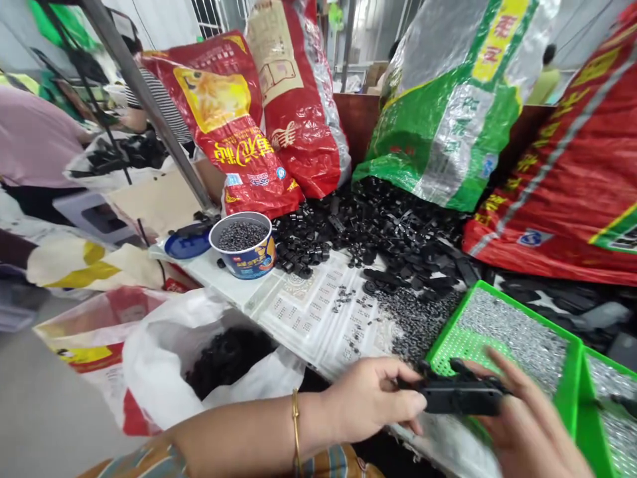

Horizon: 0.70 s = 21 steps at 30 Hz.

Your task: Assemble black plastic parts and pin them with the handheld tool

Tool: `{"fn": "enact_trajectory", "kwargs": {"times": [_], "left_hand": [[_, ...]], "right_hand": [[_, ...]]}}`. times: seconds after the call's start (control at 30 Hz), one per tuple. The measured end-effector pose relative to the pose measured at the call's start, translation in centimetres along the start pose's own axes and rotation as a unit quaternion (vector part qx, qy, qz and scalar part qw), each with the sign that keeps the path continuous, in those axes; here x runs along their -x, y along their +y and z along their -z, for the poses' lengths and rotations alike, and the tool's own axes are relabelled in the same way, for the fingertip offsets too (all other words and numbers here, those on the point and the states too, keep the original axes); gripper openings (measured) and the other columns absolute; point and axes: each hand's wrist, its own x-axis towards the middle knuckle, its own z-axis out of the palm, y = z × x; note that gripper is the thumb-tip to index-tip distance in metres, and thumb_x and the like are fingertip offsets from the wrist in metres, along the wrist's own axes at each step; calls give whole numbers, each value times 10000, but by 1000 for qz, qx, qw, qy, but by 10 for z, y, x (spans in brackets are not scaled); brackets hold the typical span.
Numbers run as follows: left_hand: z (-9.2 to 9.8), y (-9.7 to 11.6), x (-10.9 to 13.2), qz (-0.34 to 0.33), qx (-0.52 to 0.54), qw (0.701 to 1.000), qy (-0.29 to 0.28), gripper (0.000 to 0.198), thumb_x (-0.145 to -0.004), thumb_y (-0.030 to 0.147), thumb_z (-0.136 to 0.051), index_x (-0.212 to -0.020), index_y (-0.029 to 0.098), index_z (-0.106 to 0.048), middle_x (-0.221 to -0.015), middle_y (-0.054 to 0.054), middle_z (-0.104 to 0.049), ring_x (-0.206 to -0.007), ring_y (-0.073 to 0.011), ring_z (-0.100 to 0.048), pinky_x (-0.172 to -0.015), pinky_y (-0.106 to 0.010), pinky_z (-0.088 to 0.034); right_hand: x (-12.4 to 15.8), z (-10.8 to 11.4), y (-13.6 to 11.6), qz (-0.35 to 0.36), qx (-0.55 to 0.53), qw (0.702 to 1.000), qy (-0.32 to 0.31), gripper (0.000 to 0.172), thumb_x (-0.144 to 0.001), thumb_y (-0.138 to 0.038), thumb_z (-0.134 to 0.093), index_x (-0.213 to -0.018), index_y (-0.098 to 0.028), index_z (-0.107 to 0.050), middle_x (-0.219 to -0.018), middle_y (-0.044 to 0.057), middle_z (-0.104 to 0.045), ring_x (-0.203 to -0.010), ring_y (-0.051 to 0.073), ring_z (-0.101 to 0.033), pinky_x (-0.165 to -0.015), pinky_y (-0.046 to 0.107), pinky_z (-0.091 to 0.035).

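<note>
A black plastic part (460,393), long and narrow with raised bits on top, is held level above the table's front edge. The thumb and fingers of my left hand (371,401) pinch its left end. At its other end is my right hand (532,425), blurred, with the thumb against the part and a finger raised. Just behind the part stands a green basket (478,292) of small shiny metal pieces. A heap of tiny dark pieces (423,322) lies left of that basket, with larger black plastic parts (398,226) piled behind.
A paper tub (251,265) of small dark beads stands at the table's left, beside a blue lid (188,244). Red sacks (239,133) and a green sack (442,133) line the back. A white sack (159,345) of black parts sits below left. Other people work behind.
</note>
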Motion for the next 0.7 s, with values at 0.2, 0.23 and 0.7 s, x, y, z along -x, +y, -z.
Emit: {"fn": "enact_trajectory", "kwargs": {"times": [0.2,0.23,0.7], "left_hand": [[32,23,17,52,112,991,-51,364,-684,368,-647,-954,167,-508,-856,-64,-643,-630,-159,-652,-656,-292,-448],[39,27,18,50,115,991,-53,346,-709,366,-624,-963,159,-515,-850,-79,-648,-618,-167,-652,-638,-294,-452],[70,43,24,58,236,959,143,186,-783,251,-534,-916,123,-557,-951,-86,-636,-603,-144,-608,-570,-295,-471]], "right_hand": [[-17,-59,-20,26,36,978,-203,396,-699,-409,-651,-1036,-205,-605,-806,51,-651,-713,196,-637,-575,279,-532],[-23,-68,-24,62,74,963,-253,352,-719,-412,-628,-1003,-206,-625,-816,54,-651,-713,194,-634,-581,286,-531],[-117,-132,-15,370,567,693,-247,389,-757,-72,-423,-1067,-206,-617,-1079,101,-584,-822,194,-596,-696,297,-477]]}}
